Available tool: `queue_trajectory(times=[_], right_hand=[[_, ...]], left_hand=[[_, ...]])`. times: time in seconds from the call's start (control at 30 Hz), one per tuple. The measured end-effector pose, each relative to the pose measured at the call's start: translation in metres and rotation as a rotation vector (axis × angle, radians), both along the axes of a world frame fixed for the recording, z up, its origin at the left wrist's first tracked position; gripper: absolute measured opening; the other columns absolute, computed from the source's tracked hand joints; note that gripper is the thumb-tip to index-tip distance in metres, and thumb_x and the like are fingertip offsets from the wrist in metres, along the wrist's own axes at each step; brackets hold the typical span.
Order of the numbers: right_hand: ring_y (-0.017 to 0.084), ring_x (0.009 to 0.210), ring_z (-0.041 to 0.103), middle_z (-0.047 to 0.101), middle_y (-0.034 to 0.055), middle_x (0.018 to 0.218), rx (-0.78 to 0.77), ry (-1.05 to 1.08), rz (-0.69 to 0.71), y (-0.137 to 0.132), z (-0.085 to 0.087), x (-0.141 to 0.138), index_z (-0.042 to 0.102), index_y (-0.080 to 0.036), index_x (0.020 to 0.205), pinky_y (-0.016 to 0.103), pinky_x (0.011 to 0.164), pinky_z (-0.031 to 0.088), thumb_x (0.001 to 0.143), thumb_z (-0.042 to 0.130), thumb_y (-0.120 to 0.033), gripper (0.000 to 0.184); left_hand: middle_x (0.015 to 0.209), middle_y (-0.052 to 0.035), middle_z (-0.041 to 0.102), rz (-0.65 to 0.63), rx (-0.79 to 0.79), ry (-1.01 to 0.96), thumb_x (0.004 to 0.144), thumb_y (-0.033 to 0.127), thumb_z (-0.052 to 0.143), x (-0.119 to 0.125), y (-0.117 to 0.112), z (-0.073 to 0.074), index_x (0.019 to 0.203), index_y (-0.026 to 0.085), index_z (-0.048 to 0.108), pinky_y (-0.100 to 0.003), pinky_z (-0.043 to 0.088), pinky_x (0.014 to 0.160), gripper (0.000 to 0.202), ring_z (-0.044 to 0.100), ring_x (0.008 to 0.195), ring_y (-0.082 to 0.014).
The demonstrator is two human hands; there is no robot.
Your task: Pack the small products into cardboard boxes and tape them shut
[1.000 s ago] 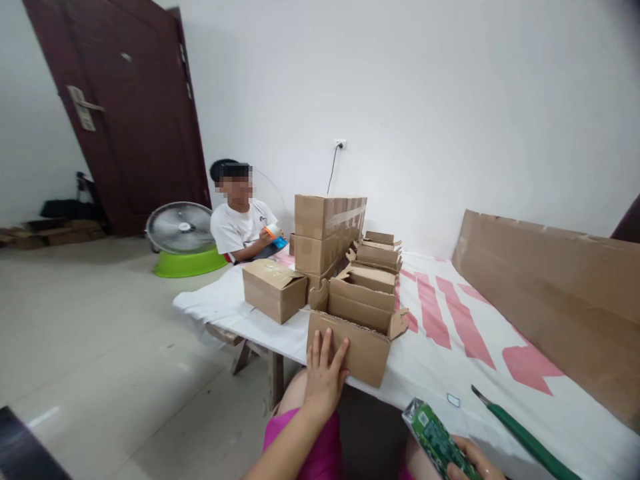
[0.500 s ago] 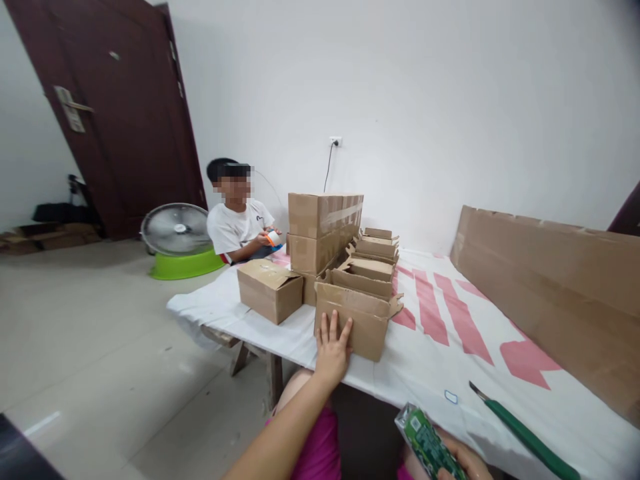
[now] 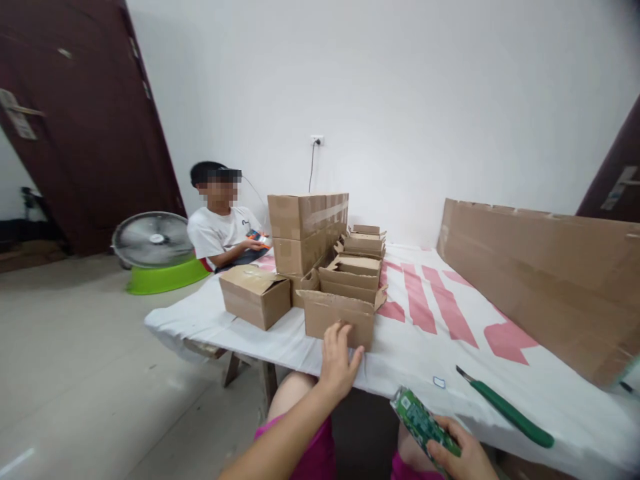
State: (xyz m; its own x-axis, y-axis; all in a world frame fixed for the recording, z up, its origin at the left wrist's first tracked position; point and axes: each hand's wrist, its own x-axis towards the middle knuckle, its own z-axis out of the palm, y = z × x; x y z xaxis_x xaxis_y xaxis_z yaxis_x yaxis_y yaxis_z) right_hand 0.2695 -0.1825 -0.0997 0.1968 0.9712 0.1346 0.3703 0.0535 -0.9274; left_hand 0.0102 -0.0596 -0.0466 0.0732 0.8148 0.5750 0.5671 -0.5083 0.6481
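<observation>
My left hand is at the front wall of the nearest open cardboard box, its fingers apart and slightly bent; whether the fingertips still touch the cardboard I cannot tell. In my right hand, low at the table's front edge, is a green printed packet with a silvery end, gripped between thumb and fingers. A green-handled craft knife lies on the cloth to the right of that hand. Behind the nearest box, several more open boxes stand in a row.
Taped boxes are stacked left of the row, with a single box in front. A large cardboard sheet stands along the right side. Across the table sits a person holding an orange and blue item. A fan stands on the floor.
The view has swung right. My left hand's fingers, spread flat on the box front before, are now lower and more bent. My right hand and the packet show more fully.
</observation>
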Motion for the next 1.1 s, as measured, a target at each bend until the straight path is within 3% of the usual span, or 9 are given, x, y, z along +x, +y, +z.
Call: queue_trajectory(times=[0.1, 0.17, 0.27, 0.33, 0.47, 0.57, 0.7, 0.93, 1.1], right_hand=[[0.032, 0.088, 0.065, 0.072, 0.0105, 0.09, 0.037, 0.02, 0.022, 0.014, 0.023, 0.006, 0.07, -0.018, 0.093, 0.04, 0.081, 0.05, 0.053, 0.074, -0.054, 0.054], [0.031, 0.09, 0.064, 0.071, 0.0102, 0.094, 0.056, 0.024, 0.03, 0.03, 0.045, 0.011, 0.068, -0.018, 0.095, 0.04, 0.082, 0.05, 0.048, 0.079, -0.048, 0.057], [0.029, 0.09, 0.063, 0.068, 0.0084, 0.093, 0.155, 0.025, -0.084, 0.063, 0.077, 0.018, 0.066, -0.018, 0.095, 0.04, 0.085, 0.048, 0.043, 0.083, -0.041, 0.059], [0.027, 0.09, 0.063, 0.066, 0.0072, 0.093, 0.211, 0.109, -0.155, 0.089, 0.096, 0.023, 0.065, -0.018, 0.095, 0.039, 0.082, 0.049, 0.041, 0.084, -0.042, 0.063], [0.024, 0.092, 0.062, 0.065, 0.0087, 0.102, 0.297, 0.244, -0.301, 0.14, 0.126, 0.031, 0.059, -0.017, 0.1, 0.036, 0.079, 0.05, 0.05, 0.078, -0.051, 0.063], [0.023, 0.087, 0.063, 0.066, 0.0081, 0.097, 0.32, 0.267, -0.342, 0.163, 0.136, 0.034, 0.058, -0.017, 0.099, 0.034, 0.076, 0.051, 0.051, 0.076, -0.053, 0.063], [0.024, 0.091, 0.06, 0.065, 0.0078, 0.098, 0.345, 0.26, -0.42, 0.159, 0.116, 0.027, 0.058, -0.018, 0.094, 0.035, 0.081, 0.048, 0.058, 0.069, -0.057, 0.054], [0.026, 0.094, 0.056, 0.062, 0.0078, 0.091, 0.325, 0.233, -0.498, 0.115, 0.033, -0.008, 0.055, -0.02, 0.085, 0.041, 0.091, 0.04, 0.064, 0.061, -0.061, 0.047], [0.026, 0.091, 0.057, 0.064, 0.0076, 0.091, 0.3, 0.147, -0.382, 0.108, 0.013, -0.014, 0.059, -0.019, 0.088, 0.038, 0.086, 0.042, 0.068, 0.059, -0.059, 0.045]], left_hand=[[0.136, -0.0167, 0.046, -0.585, -0.31, -0.173, 0.084, 0.041, 0.059, 0.031, -0.018, 0.002, 0.14, 0.022, 0.036, -0.047, 0.043, 0.098, 0.063, 0.053, 0.116, -0.0268], [0.137, -0.0152, 0.045, -0.809, -0.507, -0.309, 0.077, 0.043, 0.068, 0.056, -0.017, 0.005, 0.143, 0.023, 0.031, -0.042, 0.047, 0.093, 0.078, 0.056, 0.109, -0.0239], [0.121, -0.0108, 0.056, -0.747, -0.571, -0.527, 0.063, 0.036, 0.082, 0.091, 0.004, 0.025, 0.131, 0.018, 0.046, -0.038, 0.045, 0.095, 0.079, 0.056, 0.105, -0.0223], [0.113, -0.0104, 0.058, -0.652, -0.629, -0.705, 0.054, 0.028, 0.087, 0.112, 0.027, 0.046, 0.123, 0.016, 0.05, -0.037, 0.05, 0.086, 0.078, 0.059, 0.095, -0.0209], [0.109, -0.0093, 0.058, -0.622, -0.628, -0.748, 0.061, 0.028, 0.083, 0.139, 0.071, 0.088, 0.119, 0.018, 0.048, -0.032, 0.054, 0.075, 0.068, 0.061, 0.083, -0.0149], [0.1, -0.0069, 0.059, -0.615, -0.617, -0.753, 0.067, 0.03, 0.08, 0.148, 0.085, 0.1, 0.112, 0.017, 0.049, -0.027, 0.054, 0.072, 0.056, 0.062, 0.078, -0.0116], [0.1, -0.0053, 0.058, -0.562, -0.613, -0.751, 0.064, 0.034, 0.081, 0.146, 0.071, 0.076, 0.107, 0.019, 0.046, -0.027, 0.053, 0.07, 0.057, 0.061, 0.078, -0.0119], [0.08, 0.0015, 0.056, -0.369, -0.618, -0.621, 0.038, 0.018, 0.09, 0.114, 0.023, -0.001, 0.102, 0.017, 0.052, -0.03, 0.048, 0.075, 0.074, 0.058, 0.078, -0.0157], [0.094, -0.0022, 0.058, -0.311, -0.547, -0.43, 0.046, 0.012, 0.085, 0.098, 0.011, -0.018, 0.115, 0.017, 0.053, -0.028, 0.044, 0.08, 0.076, 0.056, 0.087, -0.0171]])
